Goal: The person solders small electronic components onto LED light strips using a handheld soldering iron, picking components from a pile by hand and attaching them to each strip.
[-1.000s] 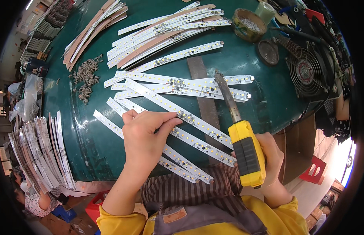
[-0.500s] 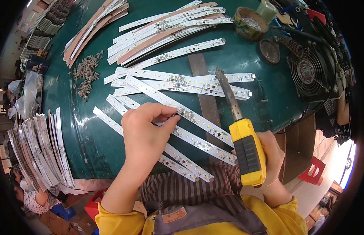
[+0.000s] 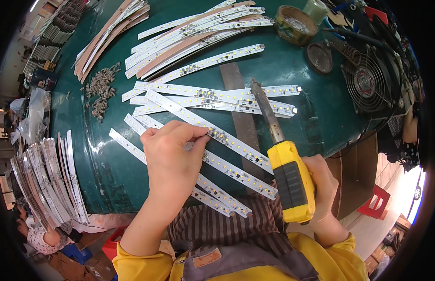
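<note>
At the bottom of the frame, the right hand (image 3: 323, 187) is closed around the yellow handle of a soldering iron (image 3: 285, 168), whose dark tip points up toward the centre. To its left, the left hand (image 3: 173, 157) presses down on a long white light strip (image 3: 236, 145) and its fingertips pinch something small at the strip's edge. More strips (image 3: 217, 96) lie crossed on the green table (image 3: 302, 75) above. A pile of small grey parts (image 3: 100, 86) is in the upper left. A round tin (image 3: 294, 23) and a black fan (image 3: 367, 79) stand in the upper right.
</note>
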Motion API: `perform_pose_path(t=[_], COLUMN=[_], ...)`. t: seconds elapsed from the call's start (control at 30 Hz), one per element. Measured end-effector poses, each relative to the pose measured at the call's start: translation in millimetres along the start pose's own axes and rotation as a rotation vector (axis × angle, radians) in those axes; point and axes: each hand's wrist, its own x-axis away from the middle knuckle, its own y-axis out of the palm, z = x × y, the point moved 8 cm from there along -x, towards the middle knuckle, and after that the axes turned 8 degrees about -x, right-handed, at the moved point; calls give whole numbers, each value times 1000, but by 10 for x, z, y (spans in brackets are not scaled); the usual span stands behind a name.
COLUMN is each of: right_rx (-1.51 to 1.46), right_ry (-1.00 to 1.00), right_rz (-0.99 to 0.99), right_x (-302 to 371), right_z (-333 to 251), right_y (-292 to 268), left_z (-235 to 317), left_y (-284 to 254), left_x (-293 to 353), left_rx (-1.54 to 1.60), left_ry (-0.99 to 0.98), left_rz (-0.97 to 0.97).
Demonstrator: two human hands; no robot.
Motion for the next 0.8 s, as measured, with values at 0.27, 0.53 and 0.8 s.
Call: perform_pose_path(t=[0.27, 0.53, 0.8], right_rx=[-60, -33, -45], right_ry=[46, 17, 28], right_rz=[60, 74, 56], right_x=[5, -10, 8], right_z=[3, -21, -76], right_y=[-6, -25, -180], left_z=[57, -22, -251], left_y=[14, 74, 119], left_x=[-2, 50, 200], left_rx=[-26, 59, 294], left_ry=[64, 28, -182], left_rz=[-27, -57, -15])
